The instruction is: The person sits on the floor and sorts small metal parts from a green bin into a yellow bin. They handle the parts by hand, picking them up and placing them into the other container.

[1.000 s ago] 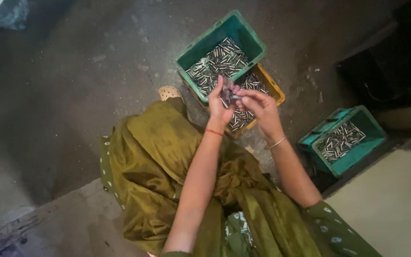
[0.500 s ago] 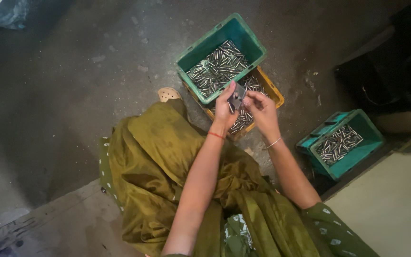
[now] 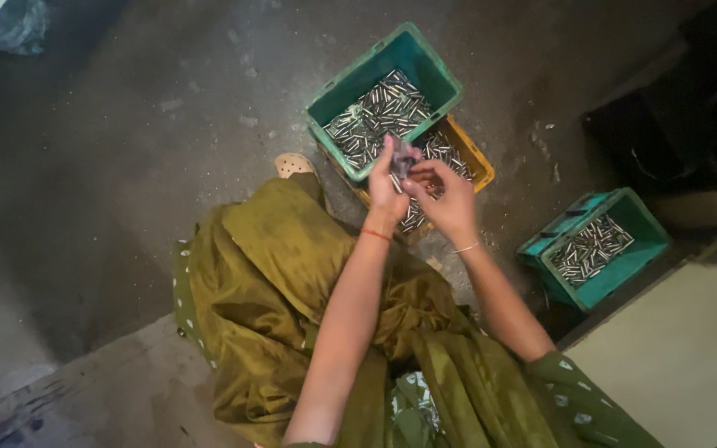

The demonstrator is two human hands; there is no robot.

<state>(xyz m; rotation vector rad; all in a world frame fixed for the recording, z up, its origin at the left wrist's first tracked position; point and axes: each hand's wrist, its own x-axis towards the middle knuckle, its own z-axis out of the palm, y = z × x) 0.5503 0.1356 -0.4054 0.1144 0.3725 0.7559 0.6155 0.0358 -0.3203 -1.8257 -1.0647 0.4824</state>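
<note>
Together, left hand (image 3: 385, 189) and right hand (image 3: 446, 197) pinch a small dark, glinting piece (image 3: 402, 159) over slim metal pins (image 3: 375, 116)

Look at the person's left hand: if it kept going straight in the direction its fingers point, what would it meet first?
The left hand points up and away, toward the green crate of small metal pieces. It would probably meet those pieces first, though how high the hand sits above the crate is hard to judge.

- A second green crate (image 3: 595, 249) of small metal pieces sat at three o'clock.
- A grey concrete floor (image 3: 126, 124) lay beneath.
- A crumpled plastic sheet (image 3: 10, 29) lay at ten o'clock.
</note>
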